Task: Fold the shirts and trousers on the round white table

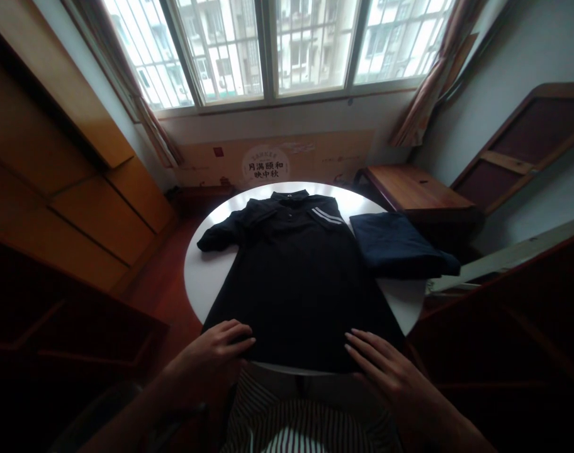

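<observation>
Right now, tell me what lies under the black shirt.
The round white table is under the black shirt, its bare top showing on both sides. Anything else the shirt may cover cannot be seen.

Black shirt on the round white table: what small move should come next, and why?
Probably the left hand should fold in the sleeve on its side: it juts out past the body of the black shirt, while no sleeve juts out opposite.

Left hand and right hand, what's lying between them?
In the head view, the lower part of the black shirt lies spread between the left hand and the right hand.
</observation>
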### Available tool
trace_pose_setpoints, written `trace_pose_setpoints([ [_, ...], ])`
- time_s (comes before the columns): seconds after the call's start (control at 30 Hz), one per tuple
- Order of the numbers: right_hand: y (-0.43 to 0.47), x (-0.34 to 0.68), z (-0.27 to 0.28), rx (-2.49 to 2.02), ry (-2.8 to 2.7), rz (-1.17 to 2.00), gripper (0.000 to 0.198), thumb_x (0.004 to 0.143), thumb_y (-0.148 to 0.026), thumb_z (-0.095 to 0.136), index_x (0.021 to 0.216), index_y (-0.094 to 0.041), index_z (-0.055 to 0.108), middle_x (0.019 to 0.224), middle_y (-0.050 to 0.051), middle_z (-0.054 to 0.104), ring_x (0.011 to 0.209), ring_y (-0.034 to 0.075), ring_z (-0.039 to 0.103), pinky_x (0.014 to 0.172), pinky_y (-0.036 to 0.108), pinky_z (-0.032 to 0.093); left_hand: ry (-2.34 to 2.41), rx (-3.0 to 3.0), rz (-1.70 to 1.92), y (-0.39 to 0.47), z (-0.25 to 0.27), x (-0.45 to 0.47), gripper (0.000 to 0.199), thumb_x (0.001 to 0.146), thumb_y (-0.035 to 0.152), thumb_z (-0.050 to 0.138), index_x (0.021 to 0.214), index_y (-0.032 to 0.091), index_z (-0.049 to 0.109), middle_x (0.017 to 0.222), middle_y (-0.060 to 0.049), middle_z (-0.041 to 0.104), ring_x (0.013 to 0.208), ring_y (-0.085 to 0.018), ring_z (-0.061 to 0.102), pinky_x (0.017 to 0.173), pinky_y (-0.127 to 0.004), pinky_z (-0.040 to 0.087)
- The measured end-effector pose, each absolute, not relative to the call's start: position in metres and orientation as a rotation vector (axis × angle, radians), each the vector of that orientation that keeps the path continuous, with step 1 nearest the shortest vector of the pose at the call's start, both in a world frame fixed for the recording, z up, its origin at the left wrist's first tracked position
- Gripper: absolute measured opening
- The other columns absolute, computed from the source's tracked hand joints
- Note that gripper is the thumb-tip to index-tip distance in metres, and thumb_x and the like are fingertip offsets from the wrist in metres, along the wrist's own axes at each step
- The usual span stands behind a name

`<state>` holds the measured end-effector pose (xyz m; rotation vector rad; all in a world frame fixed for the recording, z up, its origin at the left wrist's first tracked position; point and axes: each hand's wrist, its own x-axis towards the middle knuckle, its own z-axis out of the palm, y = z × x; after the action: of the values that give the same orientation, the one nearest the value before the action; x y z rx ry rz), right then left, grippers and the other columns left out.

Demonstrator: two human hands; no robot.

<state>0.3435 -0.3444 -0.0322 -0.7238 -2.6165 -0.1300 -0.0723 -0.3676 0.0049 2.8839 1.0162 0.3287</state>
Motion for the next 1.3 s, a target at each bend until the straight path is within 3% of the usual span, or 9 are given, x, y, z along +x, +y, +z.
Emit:
trace_pose_setpoints([
  [0.23, -0.348, 0.338, -0.024, -0.694, -2.625, -0.151, 0.034, 0.092, -0.008, 0.046, 0.117, -0.010, 0.069, 0.125, 0.015, 0.068, 0.121, 0.026, 0.060, 0.093, 0.041, 0.058, 1.004, 2.891, 0.342, -0.368, -0.001, -0.087, 0.023, 0.096, 0.019, 0.058, 0.117, 0.020, 0.067, 0.116, -0.009, 0.065, 0.097, -0.018, 0.064, 0.081, -0.030, 0.059],
  [0.43, -0.350, 0.330, -0.020, -0.703, -2.601, -0.219, 0.040, 0.085, 0.002, 0.040, 0.112, -0.008, 0.068, 0.109, 0.014, 0.072, 0.103, 0.024, 0.067, 0.084, 0.038, 0.059, 1.101, 2.959, 0.111, -0.377, -0.006, -0.083, 0.047, 0.087, 0.000, 0.050, 0.130, 0.018, 0.058, 0.124, -0.011, 0.061, 0.107, -0.023, 0.060, 0.089, -0.037, 0.057],
  [0.6, -0.345, 0.329, -0.012, -0.720, -2.655, -0.220, 0.039, 0.081, 0.004, 0.043, 0.108, -0.011, 0.067, 0.094, 0.011, 0.071, 0.085, 0.023, 0.067, 0.073, 0.037, 0.058, 1.376, 2.794, 0.118, -0.373, -0.012, -0.081, 0.059, 0.077, -0.011, 0.040, 0.127, 0.016, 0.055, 0.110, -0.009, 0.060, 0.094, -0.019, 0.060, 0.081, -0.030, 0.056],
  [0.8, -0.340, 0.347, -0.006, -0.795, -2.678, -0.205, 0.035, 0.079, 0.005, 0.044, 0.100, -0.014, 0.065, 0.094, 0.009, 0.069, 0.083, 0.021, 0.064, 0.072, 0.033, 0.055, 1.533, 2.536, 0.401, -0.377, -0.005, -0.096, 0.039, 0.073, -0.012, 0.029, 0.086, 0.018, 0.050, 0.077, 0.001, 0.051, 0.061, -0.010, 0.048, 0.057, -0.019, 0.042],
  [0.97, -0.345, 0.363, -0.011, -0.828, -2.616, -0.154, 0.033, 0.076, 0.006, 0.043, 0.087, -0.018, 0.063, 0.086, 0.007, 0.068, 0.079, 0.021, 0.061, 0.075, 0.034, 0.053, 1.469, 2.590, 0.583, -0.390, 0.000, -0.109, 0.030, 0.079, -0.007, 0.032, 0.082, 0.019, 0.047, 0.075, 0.001, 0.051, 0.060, -0.010, 0.046, 0.056, -0.018, 0.037],
  [1.13, -0.351, 0.377, -0.020, -0.841, -2.588, -0.208, 0.035, 0.074, 0.004, 0.043, 0.090, -0.018, 0.065, 0.090, 0.009, 0.069, 0.085, 0.023, 0.061, 0.078, 0.035, 0.051, 1.469, 2.586, 0.638, -0.401, -0.009, -0.117, 0.027, 0.083, -0.004, 0.034, 0.080, 0.019, 0.048, 0.073, 0.002, 0.050, 0.060, -0.010, 0.046, 0.056, -0.018, 0.038],
  [1.3, -0.354, 0.365, -0.012, -0.909, -2.583, -0.166, 0.027, 0.087, -0.007, 0.045, 0.098, -0.017, 0.068, 0.092, 0.009, 0.069, 0.086, 0.023, 0.061, 0.080, 0.038, 0.051, 1.590, 2.539, 0.777, -0.402, -0.021, -0.116, 0.023, 0.083, -0.001, 0.038, 0.081, 0.020, 0.049, 0.075, 0.001, 0.051, 0.062, -0.011, 0.051, 0.060, -0.019, 0.043],
])
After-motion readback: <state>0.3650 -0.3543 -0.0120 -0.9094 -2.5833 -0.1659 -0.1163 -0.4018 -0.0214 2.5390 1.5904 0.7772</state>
